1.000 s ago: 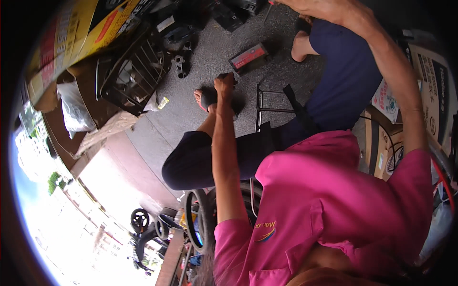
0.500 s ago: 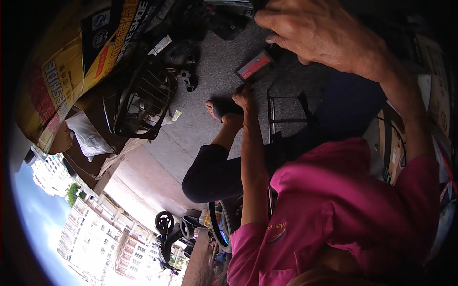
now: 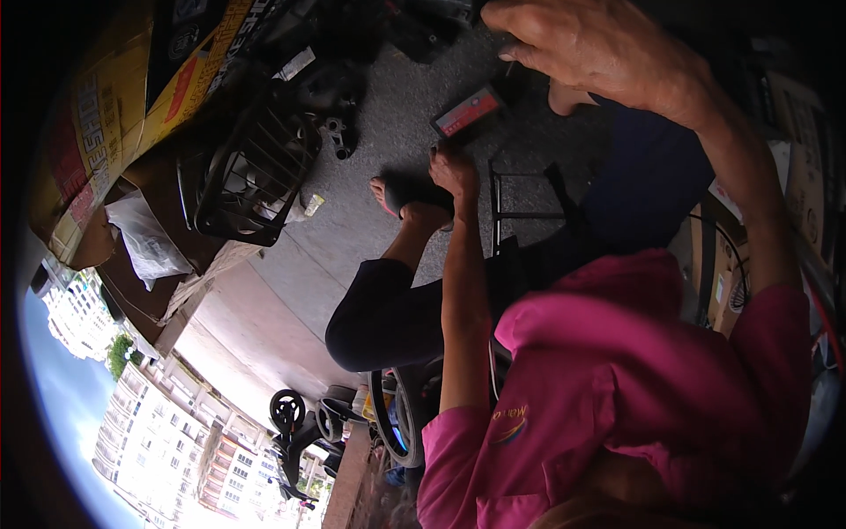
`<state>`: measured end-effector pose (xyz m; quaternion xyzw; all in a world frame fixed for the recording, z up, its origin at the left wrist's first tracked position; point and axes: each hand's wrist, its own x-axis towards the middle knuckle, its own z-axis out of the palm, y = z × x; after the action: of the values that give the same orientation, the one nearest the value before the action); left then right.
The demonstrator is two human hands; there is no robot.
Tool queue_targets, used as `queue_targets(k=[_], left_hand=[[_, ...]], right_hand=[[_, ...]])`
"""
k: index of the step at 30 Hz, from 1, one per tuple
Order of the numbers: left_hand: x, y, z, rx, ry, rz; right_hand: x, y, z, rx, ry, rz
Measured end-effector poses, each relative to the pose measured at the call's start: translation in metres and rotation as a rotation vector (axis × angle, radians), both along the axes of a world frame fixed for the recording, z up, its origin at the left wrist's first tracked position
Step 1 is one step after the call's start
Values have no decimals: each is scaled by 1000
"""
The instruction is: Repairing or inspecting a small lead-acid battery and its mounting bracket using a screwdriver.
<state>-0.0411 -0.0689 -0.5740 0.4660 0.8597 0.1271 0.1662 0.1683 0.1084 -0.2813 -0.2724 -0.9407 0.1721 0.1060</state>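
Observation:
My left hand (image 3: 454,173) is closed, low over the grey floor beside my left foot (image 3: 412,204) in a dark sandal. Any object inside its fingers is hidden. Just beyond it lies a dark rectangular block with a red label (image 3: 469,112). At the top of the view, my right hand (image 3: 592,55) is large and near the camera, with its fingers curled inward. Its fingertips face a dark area, and anything they grip cannot be made out. Below that hand, part of my right foot (image 3: 568,97) shows. A black metal frame (image 3: 529,214) stands between my legs.
To the left are a black wire basket (image 3: 256,181), a yellow carton (image 3: 97,167) and a clear plastic bag (image 3: 145,238). Dark metal parts (image 3: 337,137) lie on the floor. Cardboard boxes (image 3: 727,273) stand at the right. A wheel (image 3: 395,419) and a scooter (image 3: 291,441) are at lower left.
The whole view has shifted slightly. My left hand has lifted a little and turned, with more of its closed fingers showing. My right hand stays curled, and part of my right foot now shows below it.

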Motion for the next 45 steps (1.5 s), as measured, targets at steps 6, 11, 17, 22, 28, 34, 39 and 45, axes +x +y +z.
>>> queue_targets(k=[6,11,17,22,28,34,39,45], left_hand=[[-8,0,12,-9,180,-324],[-2,5,23,-177,261,-431],[-3,2,21,-216,312,-409],[-11,2,5,-233,162,-202],[-8,2,-7,-26,333,-243],[-34,7,-4,-204,62,-36],[-42,13,-19,-295,-236,-41],[-36,14,-8,-4,-836,375]], right_hand=[[-4,0,3,5,49,20],[0,1,4,-56,35,4],[3,-1,-1,-68,86,26],[3,2,-13,-172,247,92],[0,-5,-32,90,81,-82],[-21,7,-42,232,316,30],[-21,3,-34,192,96,-47],[-17,1,-36,201,266,-22]])
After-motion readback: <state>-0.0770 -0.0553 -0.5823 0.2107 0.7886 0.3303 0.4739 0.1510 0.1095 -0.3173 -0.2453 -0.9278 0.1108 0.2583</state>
